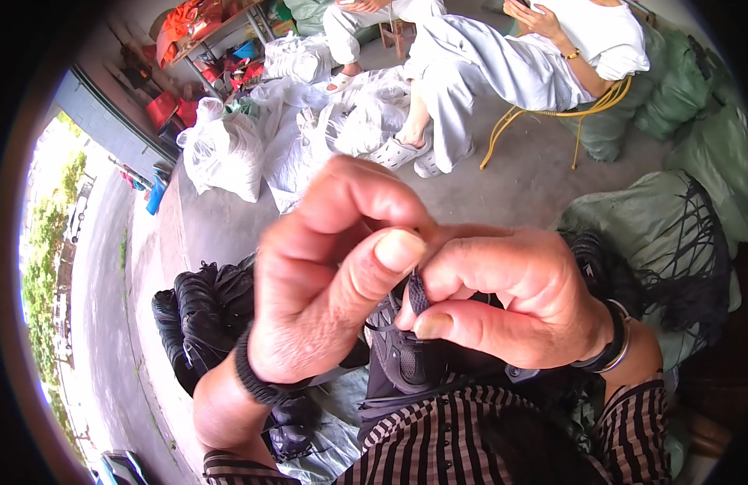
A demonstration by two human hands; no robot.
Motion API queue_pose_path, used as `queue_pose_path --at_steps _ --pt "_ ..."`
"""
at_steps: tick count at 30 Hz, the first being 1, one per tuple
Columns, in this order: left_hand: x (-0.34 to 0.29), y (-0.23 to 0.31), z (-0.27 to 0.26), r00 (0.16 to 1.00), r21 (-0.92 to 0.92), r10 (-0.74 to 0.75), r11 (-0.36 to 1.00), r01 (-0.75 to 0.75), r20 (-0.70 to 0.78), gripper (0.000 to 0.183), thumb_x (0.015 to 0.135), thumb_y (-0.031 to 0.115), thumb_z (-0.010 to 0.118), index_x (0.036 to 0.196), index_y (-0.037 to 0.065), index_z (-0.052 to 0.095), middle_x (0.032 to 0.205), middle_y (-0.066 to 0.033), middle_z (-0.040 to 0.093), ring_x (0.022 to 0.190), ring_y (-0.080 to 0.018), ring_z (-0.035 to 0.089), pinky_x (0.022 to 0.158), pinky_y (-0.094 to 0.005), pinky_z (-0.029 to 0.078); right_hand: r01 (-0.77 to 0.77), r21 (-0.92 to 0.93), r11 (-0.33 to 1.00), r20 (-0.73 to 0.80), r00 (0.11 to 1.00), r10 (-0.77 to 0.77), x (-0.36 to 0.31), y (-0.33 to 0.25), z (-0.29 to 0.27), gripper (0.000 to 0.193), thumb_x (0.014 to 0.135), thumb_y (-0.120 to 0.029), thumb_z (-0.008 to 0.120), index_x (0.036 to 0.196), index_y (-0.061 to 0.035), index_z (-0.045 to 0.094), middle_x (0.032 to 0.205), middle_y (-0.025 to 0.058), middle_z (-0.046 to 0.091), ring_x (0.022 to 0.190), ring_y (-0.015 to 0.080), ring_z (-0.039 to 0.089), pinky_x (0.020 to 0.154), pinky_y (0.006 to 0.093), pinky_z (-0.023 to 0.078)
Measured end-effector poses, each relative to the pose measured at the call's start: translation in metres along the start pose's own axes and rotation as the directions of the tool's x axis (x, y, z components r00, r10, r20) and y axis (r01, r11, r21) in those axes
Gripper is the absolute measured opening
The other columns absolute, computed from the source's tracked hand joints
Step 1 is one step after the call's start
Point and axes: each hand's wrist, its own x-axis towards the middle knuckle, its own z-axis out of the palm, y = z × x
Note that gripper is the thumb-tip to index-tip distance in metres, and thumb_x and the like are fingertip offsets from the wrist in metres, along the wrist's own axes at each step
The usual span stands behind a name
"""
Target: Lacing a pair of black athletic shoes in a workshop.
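Observation:
A short black woven cord [418, 293] stands upright between my two hands. The thumb and forefinger of my left hand [329, 271] are pinched together at its upper end, and the thumb hides what lies right between them. Closed on the lower part of the cord, my right hand [511, 295] presses it between thumb and bent forefinger. Just below the fingers, in front of my striped top, is a dark grey shoe upper [400, 356] with mesh and black lacing. My hands partly cover it.
Dark shoe uppers are piled in bundles [200, 311] at the left. A green sack [653, 242] with black cords lies at the right. Beyond are white plastic bags [224, 149], a yellow chair [515, 121] with a seated person, and another seated person. Green sacks [677, 93] stand behind.

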Motion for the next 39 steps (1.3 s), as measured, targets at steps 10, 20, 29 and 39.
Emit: queue_pose_path --at_steps 10,20,29,39 --pt "-0.062 -0.077 -0.02 0.8 -0.503 -0.595 0.717 0.483 -0.081 0.028 0.099 0.028 0.047 0.098 0.005 0.063 0.084 -0.0003 0.061 0.062 -0.0042 0.046 0.051 -0.0198 0.038 0.028 0.309 0.95 -0.516 0.845 0.143 -0.038 0.038 -0.025 0.015 0.093 -0.015 0.054 0.089 -0.0011 0.059 0.082 0.0049 0.058 0.076 0.0125 0.058 0.073 0.032 0.049" --pt "-0.12 -0.101 -0.051 0.625 -0.551 -0.693 0.698 0.457 -0.359 0.027 0.098 0.029 0.048 0.107 0.006 0.06 0.1 -0.005 0.064 0.089 -0.0142 0.06 0.076 -0.03 0.048 -0.563 0.241 0.79 -0.668 0.494 0.556 -0.115 0.136 -0.097 0.015 0.09 -0.016 0.054 0.079 -0.0078 0.058 0.063 0.0007 0.057 0.047 0.0049 0.04 0.046 0.0207 0.031" --pt "-0.151 -0.116 -0.111 0.726 -0.694 -0.516 0.716 0.075 -0.454 0.03 0.099 0.028 0.042 0.115 0.008 0.057 0.114 -0.0052 0.062 0.103 -0.0181 0.059 0.093 -0.0406 0.045 -0.468 -0.156 0.87 -0.492 0.8 0.343 -0.082 0.16 -0.021 0.006 0.088 -0.001 0.052 0.09 0.0005 0.058 0.07 0.0095 0.065 0.061 0.0166 0.064 0.058 0.0272 0.052" --pt "-0.155 -0.114 -0.13 0.532 -0.656 -0.549 0.754 -0.018 -0.645 0.029 0.099 0.018 0.045 0.123 0.003 0.052 0.084 0.0009 0.056 0.059 -0.0063 0.042 0.061 -0.0222 0.043 -0.513 -0.345 0.786 -0.456 0.824 0.338 -0.099 0.162 -0.004 0.006 0.082 -0.008 0.061 0.079 -0.0027 0.06 0.066 0.012 0.063 0.061 0.0267 0.063 0.055 0.0338 0.046"
